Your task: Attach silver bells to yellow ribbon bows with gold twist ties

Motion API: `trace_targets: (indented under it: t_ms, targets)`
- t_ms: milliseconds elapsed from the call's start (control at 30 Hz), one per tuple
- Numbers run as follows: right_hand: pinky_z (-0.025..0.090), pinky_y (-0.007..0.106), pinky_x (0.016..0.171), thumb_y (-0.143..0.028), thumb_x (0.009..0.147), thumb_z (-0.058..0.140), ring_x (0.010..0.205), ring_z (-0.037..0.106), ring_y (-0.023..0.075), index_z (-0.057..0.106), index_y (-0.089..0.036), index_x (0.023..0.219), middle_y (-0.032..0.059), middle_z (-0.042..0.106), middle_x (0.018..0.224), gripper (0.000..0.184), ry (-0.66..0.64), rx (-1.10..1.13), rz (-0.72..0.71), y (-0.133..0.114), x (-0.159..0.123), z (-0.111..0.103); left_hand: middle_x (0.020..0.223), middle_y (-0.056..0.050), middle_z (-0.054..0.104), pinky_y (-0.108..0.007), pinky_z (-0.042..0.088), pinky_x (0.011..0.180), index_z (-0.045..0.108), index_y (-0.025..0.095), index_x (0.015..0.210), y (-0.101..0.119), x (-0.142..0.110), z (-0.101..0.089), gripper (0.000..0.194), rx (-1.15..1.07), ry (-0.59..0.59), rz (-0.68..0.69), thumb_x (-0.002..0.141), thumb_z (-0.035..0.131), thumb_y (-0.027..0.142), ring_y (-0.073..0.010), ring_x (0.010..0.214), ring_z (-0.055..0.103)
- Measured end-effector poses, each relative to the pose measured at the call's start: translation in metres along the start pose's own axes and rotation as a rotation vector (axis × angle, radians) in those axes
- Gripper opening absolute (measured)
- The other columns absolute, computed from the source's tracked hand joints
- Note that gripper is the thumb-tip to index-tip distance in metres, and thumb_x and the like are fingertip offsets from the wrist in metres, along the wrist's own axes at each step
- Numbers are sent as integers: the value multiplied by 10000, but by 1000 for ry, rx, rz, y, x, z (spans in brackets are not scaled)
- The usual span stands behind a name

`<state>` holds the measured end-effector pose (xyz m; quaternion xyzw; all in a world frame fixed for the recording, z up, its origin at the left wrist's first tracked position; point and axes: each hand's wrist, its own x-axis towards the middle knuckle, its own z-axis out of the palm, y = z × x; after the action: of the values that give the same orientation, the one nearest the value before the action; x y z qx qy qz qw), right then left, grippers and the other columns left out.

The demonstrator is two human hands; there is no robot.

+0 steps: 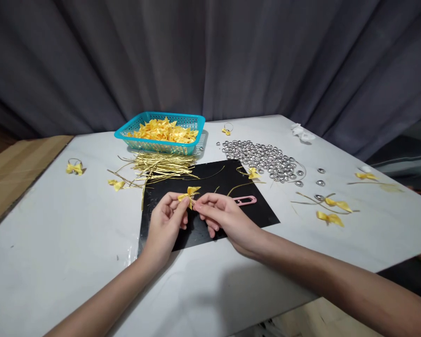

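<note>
Between finger and thumb, my left hand (167, 217) pinches a yellow ribbon bow (191, 191) above the black mat (192, 238). My right hand (219, 210) is closed at the bow's right side, its fingertips together at the lower loop; whether they grip the ribbon or a thin tie is too small to tell. Just right of my right hand lies a pink cutter (246, 201) on the mat. Another yellow bow with a gold tie (253, 173) rests at the mat's upper right edge.
A turquoise basket (117, 134) full of yellow bows stands at the back. Before it lie gold twist ties (163, 164). Silver oval beads (263, 159) are heaped to the right. Loose bows (330, 218) lie far right, a bow on a ring (74, 167) left. Cardboard (21, 168) borders the left edge.
</note>
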<state>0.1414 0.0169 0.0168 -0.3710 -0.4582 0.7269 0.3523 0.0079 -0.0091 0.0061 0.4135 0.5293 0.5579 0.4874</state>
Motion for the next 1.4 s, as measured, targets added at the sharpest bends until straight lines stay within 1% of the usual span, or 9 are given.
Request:
trace_targets:
  t_ms: [200, 333, 500, 700, 800, 900, 1033, 1200, 1400]
  targets:
    - [294, 136, 340, -304, 703, 702, 364, 282, 0, 604, -138, 755, -86, 443, 519, 200, 82, 141, 15, -1, 2, -1, 613, 33, 587, -157, 366, 430, 612, 143, 792, 3, 0, 4, 225, 21, -20, -8, 697, 697, 329, -54, 477, 445]
    - [276, 134, 326, -307, 686, 716, 357, 261, -3, 615, -134, 743, -89, 431, 499, 208, 112, 171, 26, -2, 2, -1, 636, 15, 610, -165, 383, 437, 644, 139, 798, 4, 0, 5, 231, 34, -23, -14, 680, 710, 325, -64, 498, 468]
    - [271, 133, 321, -310, 672, 721, 350, 258, -6, 629, -128, 737, -87, 437, 495, 214, 181, 136, 17, 1, 3, -1, 619, 10, 617, -164, 386, 440, 656, 135, 764, 4, -2, 4, 216, 83, -8, -19, 670, 714, 321, -69, 505, 475]
    - [245, 153, 322, -296, 687, 696, 366, 345, 7, 643, -128, 727, -36, 546, 575, 181, 254, -19, -61, 1, 4, 2, 585, 15, 607, -165, 378, 441, 639, 149, 689, 2, -4, 3, 170, 128, 13, 6, 674, 707, 304, -72, 502, 473]
    - [239, 170, 327, -290, 704, 676, 363, 351, 9, 631, -131, 712, -20, 583, 615, 165, 266, -59, -71, 0, 3, 4, 564, 20, 592, -175, 368, 440, 639, 154, 667, 3, -4, 4, 157, 147, 25, 17, 663, 707, 296, -75, 493, 458]
    - [237, 174, 336, -292, 701, 678, 368, 337, 13, 616, -136, 707, -40, 537, 577, 168, 255, -22, -49, 1, 2, 5, 538, 26, 568, -188, 342, 437, 639, 155, 634, 4, -4, 5, 134, 173, 56, 31, 637, 715, 266, -75, 476, 434]
    - [297, 159, 366, -291, 698, 682, 397, 320, 28, 603, -146, 737, -81, 415, 487, 169, 203, 102, 51, 1, 2, 3, 499, 43, 518, -196, 308, 445, 636, 158, 605, 4, -5, 5, 107, 198, 83, 56, 613, 715, 229, -71, 461, 403]
    - [309, 157, 368, -257, 711, 664, 417, 328, 32, 610, -140, 725, -64, 440, 519, 131, 135, 132, 137, -1, 4, -1, 486, 58, 470, -195, 286, 454, 630, 155, 617, 2, -4, 3, 97, 222, 57, 55, 615, 701, 221, -67, 465, 366]
    - [309, 150, 355, -206, 702, 654, 427, 353, 32, 583, -132, 661, -54, 451, 534, 111, 103, 139, 201, -4, 5, -3, 459, 77, 392, -197, 261, 455, 621, 151, 603, 1, -3, 3, 92, 286, 42, 63, 627, 677, 219, -64, 460, 329]
